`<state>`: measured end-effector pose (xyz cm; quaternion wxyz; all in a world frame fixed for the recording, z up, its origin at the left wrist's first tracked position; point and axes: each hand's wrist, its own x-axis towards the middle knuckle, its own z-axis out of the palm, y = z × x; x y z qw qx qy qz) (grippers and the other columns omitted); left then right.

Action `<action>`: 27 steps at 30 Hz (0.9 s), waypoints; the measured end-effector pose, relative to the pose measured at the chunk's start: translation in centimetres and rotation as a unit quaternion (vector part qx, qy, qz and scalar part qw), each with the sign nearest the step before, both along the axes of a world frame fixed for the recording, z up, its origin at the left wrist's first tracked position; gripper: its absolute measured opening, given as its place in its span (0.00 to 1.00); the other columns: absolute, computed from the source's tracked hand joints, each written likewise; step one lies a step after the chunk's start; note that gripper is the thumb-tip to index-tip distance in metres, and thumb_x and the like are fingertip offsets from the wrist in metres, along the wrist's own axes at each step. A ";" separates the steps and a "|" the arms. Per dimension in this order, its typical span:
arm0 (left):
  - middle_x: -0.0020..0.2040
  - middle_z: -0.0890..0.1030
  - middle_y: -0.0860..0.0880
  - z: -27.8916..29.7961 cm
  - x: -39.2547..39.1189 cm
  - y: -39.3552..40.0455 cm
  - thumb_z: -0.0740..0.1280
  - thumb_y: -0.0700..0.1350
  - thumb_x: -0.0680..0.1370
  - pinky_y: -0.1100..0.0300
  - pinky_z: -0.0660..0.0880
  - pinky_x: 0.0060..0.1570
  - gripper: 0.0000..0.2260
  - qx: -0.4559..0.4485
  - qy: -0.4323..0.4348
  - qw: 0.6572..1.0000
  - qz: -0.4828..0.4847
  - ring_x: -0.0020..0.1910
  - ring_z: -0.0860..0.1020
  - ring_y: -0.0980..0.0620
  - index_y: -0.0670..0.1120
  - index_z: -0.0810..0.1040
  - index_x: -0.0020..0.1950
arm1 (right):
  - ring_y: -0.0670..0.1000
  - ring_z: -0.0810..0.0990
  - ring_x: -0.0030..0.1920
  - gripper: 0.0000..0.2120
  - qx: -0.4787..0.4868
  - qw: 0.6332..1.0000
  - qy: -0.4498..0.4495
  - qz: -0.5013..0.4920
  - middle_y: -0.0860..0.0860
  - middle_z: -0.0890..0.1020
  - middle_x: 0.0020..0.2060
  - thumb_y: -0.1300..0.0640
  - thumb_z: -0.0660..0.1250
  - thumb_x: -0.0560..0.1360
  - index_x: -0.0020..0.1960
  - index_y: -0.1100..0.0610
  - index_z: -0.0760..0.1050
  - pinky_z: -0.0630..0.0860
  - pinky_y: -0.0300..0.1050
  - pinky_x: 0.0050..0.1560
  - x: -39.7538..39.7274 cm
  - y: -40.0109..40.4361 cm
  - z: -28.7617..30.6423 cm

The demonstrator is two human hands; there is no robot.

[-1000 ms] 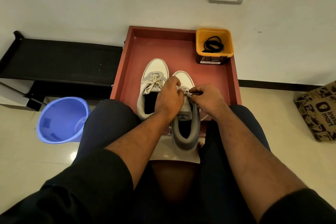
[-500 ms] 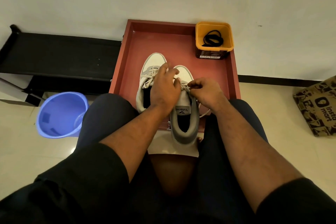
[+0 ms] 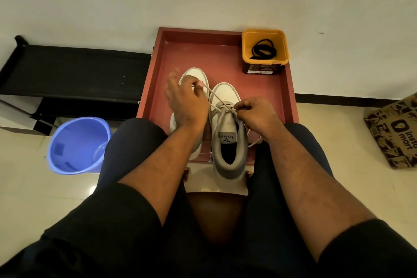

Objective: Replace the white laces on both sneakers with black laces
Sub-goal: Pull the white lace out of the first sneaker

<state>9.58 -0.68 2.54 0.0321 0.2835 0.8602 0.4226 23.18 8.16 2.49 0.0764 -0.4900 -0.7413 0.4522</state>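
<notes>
Two white and grey sneakers stand side by side on a red tray. The right sneaker is nearer me, its heel over the tray's front edge. My left hand pinches one end of its white lace, drawn taut up and to the left, and covers much of the left sneaker. My right hand pinches the lace at the right sneaker's upper eyelets. Black laces lie coiled in an orange tub at the tray's far right corner.
A blue plastic bucket stands on the floor to the left. A black low rack runs along the wall behind it. A printed paper bag sits at the right. My knees frame the tray's front edge.
My left hand has moved up and left from the right sneaker's tongue, pulling a length of white lace out. The right hand stays at the eyelets.
</notes>
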 end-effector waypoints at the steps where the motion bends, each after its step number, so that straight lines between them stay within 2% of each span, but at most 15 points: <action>1: 0.76 0.60 0.44 0.3 -0.3 -0.2 0.66 0.43 0.78 0.53 0.60 0.69 0.09 -0.028 0.009 0.999 0.011 0.75 0.57 0.43 0.48 0.77 0.58 | 0.41 0.75 0.36 0.12 0.000 1.000 -0.001 0.002 0.44 0.80 0.38 0.64 0.66 0.73 0.54 0.55 0.82 0.74 0.37 0.37 -0.1 0.0 0.0; 2: 0.77 0.57 0.44 0.3 -0.3 -0.3 0.66 0.44 0.78 0.49 0.59 0.70 0.11 -0.061 0.034 0.998 -0.002 0.76 0.54 0.41 0.50 0.75 0.60 | 0.41 0.75 0.35 0.13 0.001 1.000 -0.002 0.002 0.44 0.79 0.37 0.64 0.66 0.73 0.54 0.55 0.83 0.72 0.35 0.35 -0.1 -0.1 -0.1; 4: 0.79 0.51 0.44 0.1 0.4 -0.3 0.67 0.48 0.77 0.41 0.54 0.71 0.14 -0.122 0.098 0.983 -0.095 0.77 0.46 0.39 0.53 0.75 0.63 | 0.41 0.75 0.35 0.13 0.003 1.000 -0.001 -0.002 0.43 0.79 0.37 0.65 0.66 0.73 0.54 0.55 0.83 0.71 0.34 0.35 -0.1 -0.1 0.0; 7: 0.80 0.41 0.45 -0.9 1.7 0.3 0.66 0.52 0.77 0.36 0.44 0.72 0.10 -0.213 0.144 0.935 -0.243 0.76 0.35 0.37 0.54 0.78 0.58 | 0.41 0.76 0.36 0.12 0.004 1.000 0.005 0.000 0.44 0.80 0.39 0.64 0.66 0.73 0.55 0.56 0.82 0.72 0.35 0.36 0.0 -0.3 0.2; 9: 0.79 0.37 0.46 -1.5 2.1 0.5 0.64 0.53 0.78 0.36 0.39 0.72 0.08 -0.251 0.142 0.916 -0.279 0.75 0.31 0.37 0.54 0.80 0.54 | 0.43 0.79 0.43 0.13 0.010 1.000 0.004 0.009 0.48 0.83 0.46 0.64 0.67 0.74 0.57 0.56 0.82 0.77 0.37 0.45 0.0 -0.3 0.2; 11: 0.79 0.38 0.47 -1.9 2.2 0.7 0.63 0.51 0.79 0.36 0.36 0.71 0.08 -0.267 0.143 0.908 -0.290 0.75 0.31 0.37 0.54 0.81 0.52 | 0.45 0.79 0.50 0.13 0.014 1.000 0.001 0.013 0.49 0.83 0.51 0.63 0.67 0.74 0.57 0.55 0.81 0.77 0.39 0.54 0.1 -0.2 0.1; 13: 0.80 0.39 0.47 -2.1 2.1 0.8 0.64 0.48 0.80 0.37 0.37 0.72 0.06 -0.264 0.152 0.906 -0.293 0.75 0.32 0.38 0.51 0.80 0.50 | 0.45 0.80 0.51 0.13 0.012 1.000 0.003 0.011 0.49 0.83 0.51 0.63 0.67 0.74 0.57 0.55 0.82 0.77 0.40 0.54 0.1 0.0 0.0; 15: 0.80 0.45 0.46 -1.8 2.0 0.8 0.64 0.42 0.79 0.38 0.42 0.73 0.03 -0.220 0.136 0.929 -0.265 0.77 0.37 0.39 0.48 0.77 0.50 | 0.45 0.80 0.46 0.12 0.009 1.000 0.003 0.004 0.48 0.83 0.47 0.64 0.67 0.74 0.55 0.55 0.82 0.78 0.40 0.50 0.1 0.0 -0.1; 18: 0.76 0.62 0.44 -0.7 0.9 0.6 0.63 0.35 0.76 0.42 0.54 0.73 0.06 -0.062 0.041 0.993 -0.086 0.77 0.54 0.39 0.45 0.74 0.50 | 0.47 0.80 0.44 0.12 0.011 1.000 -0.001 -0.005 0.48 0.82 0.42 0.64 0.66 0.72 0.53 0.55 0.83 0.79 0.45 0.50 0.0 0.1 -0.1; 20: 0.66 0.72 0.41 0.1 -0.7 0.3 0.62 0.32 0.75 0.41 0.67 0.68 0.07 0.064 0.023 0.997 0.048 0.69 0.68 0.40 0.41 0.74 0.50 | 0.47 0.80 0.46 0.12 0.011 1.000 -0.003 -0.007 0.47 0.81 0.42 0.64 0.66 0.72 0.53 0.55 0.83 0.80 0.47 0.52 0.0 0.1 -0.2; 22: 0.57 0.76 0.42 0.6 -2.3 -0.1 0.63 0.34 0.76 0.43 0.74 0.57 0.05 0.140 0.011 0.981 0.131 0.57 0.75 0.45 0.40 0.74 0.50 | 0.47 0.80 0.47 0.12 0.010 1.000 -0.003 -0.006 0.47 0.81 0.43 0.65 0.66 0.73 0.53 0.56 0.83 0.79 0.46 0.52 0.0 0.1 -0.2; 24: 0.59 0.75 0.44 0.8 -3.0 -0.3 0.65 0.37 0.76 0.45 0.72 0.61 0.09 0.116 -0.002 0.982 0.148 0.59 0.74 0.46 0.42 0.74 0.56 | 0.47 0.80 0.47 0.12 0.012 1.000 -0.003 -0.004 0.46 0.81 0.42 0.65 0.66 0.73 0.52 0.55 0.83 0.79 0.45 0.51 0.0 0.0 -0.1; 27: 0.73 0.66 0.44 0.1 -1.8 -0.3 0.67 0.41 0.76 0.44 0.60 0.72 0.18 -0.025 0.034 0.997 0.059 0.74 0.62 0.42 0.47 0.71 0.66 | 0.47 0.80 0.46 0.12 0.014 1.000 -0.002 -0.008 0.45 0.80 0.40 0.65 0.66 0.73 0.53 0.55 0.83 0.79 0.44 0.50 0.0 -0.1 0.0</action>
